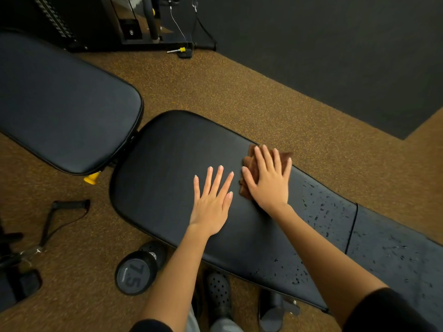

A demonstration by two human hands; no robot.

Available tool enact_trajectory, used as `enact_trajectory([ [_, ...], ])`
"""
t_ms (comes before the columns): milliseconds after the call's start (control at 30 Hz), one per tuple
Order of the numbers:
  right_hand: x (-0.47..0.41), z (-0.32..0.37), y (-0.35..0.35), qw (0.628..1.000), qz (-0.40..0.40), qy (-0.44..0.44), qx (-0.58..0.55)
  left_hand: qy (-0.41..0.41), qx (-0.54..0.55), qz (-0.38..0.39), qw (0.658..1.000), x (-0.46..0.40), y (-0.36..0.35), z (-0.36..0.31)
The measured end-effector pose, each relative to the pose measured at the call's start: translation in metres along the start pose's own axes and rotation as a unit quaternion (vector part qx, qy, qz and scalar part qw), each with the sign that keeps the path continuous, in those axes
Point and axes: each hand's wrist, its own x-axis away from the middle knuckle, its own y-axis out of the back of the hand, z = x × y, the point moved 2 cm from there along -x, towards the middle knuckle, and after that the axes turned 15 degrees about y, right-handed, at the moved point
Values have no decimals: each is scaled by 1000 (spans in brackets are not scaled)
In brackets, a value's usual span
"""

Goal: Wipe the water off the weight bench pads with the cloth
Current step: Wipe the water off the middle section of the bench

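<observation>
A black dumbbell (pixel 136 275) marked 7.5 stands on the speckled floor (pixel 215 87) below the left hand (pixel 211 207), which lies flat, fingers straight, on the long bench pad (pixel 167 152). Just right of it, the right hand (pixel 269 182) presses the brown cloth (pixel 250 164) with straight fingers. Water droplets (pixel 321 209) bead right of that hand.
</observation>
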Motion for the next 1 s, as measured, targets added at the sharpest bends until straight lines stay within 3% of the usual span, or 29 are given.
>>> enact_trajectory([
  [167,33,-1,0,988,14,157,3,8,17,4,1000,2,2,0],
  [233,45,-14,3,984,11,180,7,11,26,18,999,2,5,0],
  [333,44,-28,7,990,-11,140,8,13,32,40,999,2,7,0],
  [433,21,-26,6,999,-23,39,1,12,44,50,998,1,8,0],
  [567,-21,-8,1,997,12,-67,-33,13,43,63,997,0,7,-1],
  [900,10,-7,2,979,48,199,2,17,37,79,996,-1,11,-2],
  [1000,24,-24,6,978,30,207,8,21,32,88,995,-1,12,-3],
])
